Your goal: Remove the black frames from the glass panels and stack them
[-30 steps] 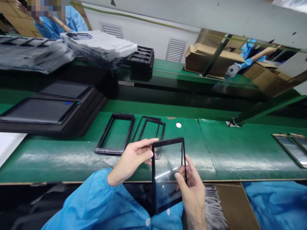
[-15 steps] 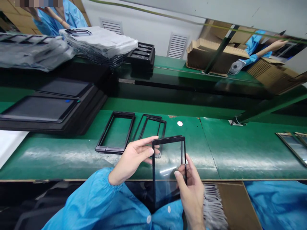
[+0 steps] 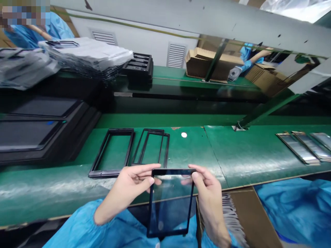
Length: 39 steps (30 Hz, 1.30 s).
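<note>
Black-bordered clear panel (image 3: 170,203) hangs before a worker's chest, just in front of the near edge of a green counter (image 3: 191,153), its left hand (image 3: 133,181) pinching the upper left corner between thumb and fingers while the right hand (image 3: 208,187) pinches the upper right. Half a second earlier, the right hand gripped the long side farther down, its thumb lying over the glass; it has since moved up to the top corner, while the left hand has kept its place. The matched hold appears to steady the panel evenly and leave most of its face free of fingers.

Smooth and see-through, the rectangle lets fingertips show behind its top and the worker's blue sleeved garment (image 3: 77,224) show lower down, all within a slim, dark border. Left of center on the counter's glossy, scuffed surface lie a thicker black frame (image 3: 100,151) and thin open frames (image 3: 167,151), the thin ones overlapping. Shiny panels with pale metallic edges (image 3: 296,148) rest at far right. At left, dark glassy panels (image 3: 23,132) top a matte black stack (image 3: 88,127); beyond it sits a pile in crinkled, whitish wrapping (image 3: 88,51).
</note>
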Tool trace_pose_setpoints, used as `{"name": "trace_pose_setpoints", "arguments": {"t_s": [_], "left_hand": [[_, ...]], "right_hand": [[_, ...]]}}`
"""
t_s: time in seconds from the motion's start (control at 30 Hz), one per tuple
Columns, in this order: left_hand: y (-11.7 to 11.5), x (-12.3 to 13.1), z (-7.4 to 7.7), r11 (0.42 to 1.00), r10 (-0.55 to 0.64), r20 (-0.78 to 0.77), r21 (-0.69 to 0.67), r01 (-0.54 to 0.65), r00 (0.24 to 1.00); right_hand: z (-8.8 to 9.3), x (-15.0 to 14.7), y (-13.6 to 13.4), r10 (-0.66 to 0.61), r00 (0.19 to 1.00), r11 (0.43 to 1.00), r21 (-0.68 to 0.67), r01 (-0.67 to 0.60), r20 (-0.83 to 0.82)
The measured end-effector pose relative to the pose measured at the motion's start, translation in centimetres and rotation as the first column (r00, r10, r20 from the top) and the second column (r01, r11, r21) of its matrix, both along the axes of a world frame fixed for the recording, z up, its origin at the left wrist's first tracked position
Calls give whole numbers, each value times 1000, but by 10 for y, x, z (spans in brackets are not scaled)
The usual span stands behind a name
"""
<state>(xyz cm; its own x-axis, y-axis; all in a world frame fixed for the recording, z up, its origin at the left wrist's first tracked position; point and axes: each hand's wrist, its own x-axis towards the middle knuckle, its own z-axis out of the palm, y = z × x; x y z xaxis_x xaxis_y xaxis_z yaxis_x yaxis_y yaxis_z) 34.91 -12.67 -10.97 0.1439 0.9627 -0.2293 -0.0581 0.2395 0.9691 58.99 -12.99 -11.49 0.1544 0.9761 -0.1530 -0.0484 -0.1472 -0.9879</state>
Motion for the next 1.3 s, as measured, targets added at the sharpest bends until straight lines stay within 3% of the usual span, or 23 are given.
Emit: {"name": "trace_pose_setpoints", "arguments": {"t_s": [0.23, 0.3, 0.4, 0.5, 0.57, 0.63, 0.73, 0.8, 0.93, 1.3], "left_hand": [[1, -7, -5, 998, -57, -116, 18, 59, 992], [0, -5, -3, 993, -75, -249, 69, 95, 966], [1, 7, 8, 935, -85, -550, 245, 258, 831], [5, 20, 21, 823, -274, -642, 229, 520, 716], [8, 22, 25, 798, -436, -536, 141, 586, 723], [8, 19, 25, 854, -457, -371, 72, 516, 808], [3, 9, 19, 952, -305, -152, -17, 306, 940], [-1, 7, 13, 981, -188, -68, -52, 185, 980], [-6, 11, 3, 997, -10, -1, -70, 10, 1000], [-11, 15, -2, 991, 100, 27, -96, -97, 995]], "right_hand": [[-6, -1, -5, -50, 999, 999, -1, 50, 11], [-5, -3, -5, -45, 999, 999, 16, 45, 20], [-4, -10, -4, 49, 998, 997, 49, -51, 45], [-2, -14, -3, 177, 983, 983, 52, -174, -48], [-2, -6, -3, 223, 969, 975, 25, -221, -103], [-4, 11, -4, 239, 968, 970, -27, -241, -73], [-10, 37, -8, 194, 981, 971, -141, -195, -25], [-15, 46, -12, 67, 993, 976, -199, -85, -92], [-21, 40, -15, -134, 971, 975, -202, 94, -196], [-19, 20, -23, -219, 973, 973, -97, 212, -77]]}}
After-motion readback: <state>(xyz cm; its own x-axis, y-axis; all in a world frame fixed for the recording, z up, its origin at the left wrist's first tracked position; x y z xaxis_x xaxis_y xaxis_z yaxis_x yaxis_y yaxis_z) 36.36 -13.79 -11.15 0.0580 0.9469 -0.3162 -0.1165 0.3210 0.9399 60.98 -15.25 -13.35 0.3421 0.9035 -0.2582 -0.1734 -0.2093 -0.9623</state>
